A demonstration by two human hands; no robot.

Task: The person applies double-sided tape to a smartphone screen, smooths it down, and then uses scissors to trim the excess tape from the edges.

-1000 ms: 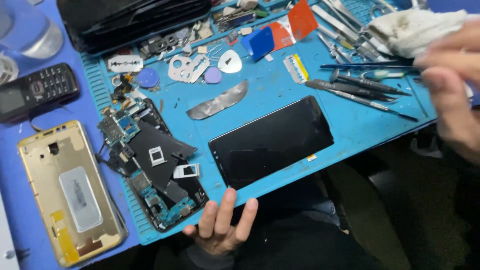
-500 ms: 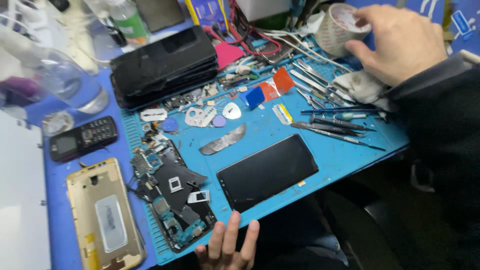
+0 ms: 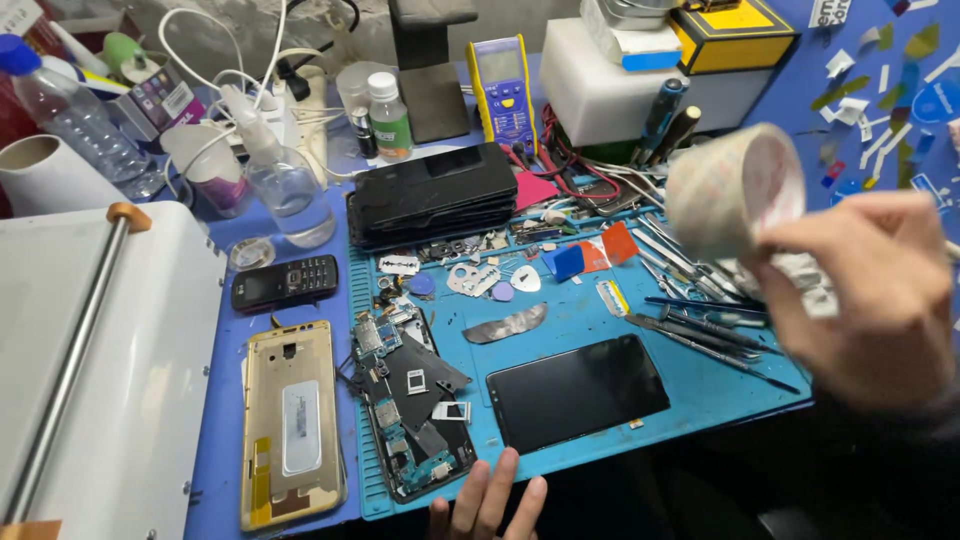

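Translucent tape roll (image 3: pixel 735 190): raised above the desk's right side, gripped by the right hand (image 3: pixel 865 295); fingers (image 3: pixel 800 300) curled round its rim
Left hand (image 3: pixel 488 502): fingers spread loosely, holding nothing, at the blue mat's (image 3: pixel 580 345) near edge
Nearby: black screen panel (image 3: pixel 577 391); opened phone (image 3: pixel 412 400)

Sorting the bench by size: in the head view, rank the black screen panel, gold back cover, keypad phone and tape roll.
1. Gold back cover
2. Screen panel, nearly alike
3. Keypad phone
Tape roll: unsure, raised toward the camera.
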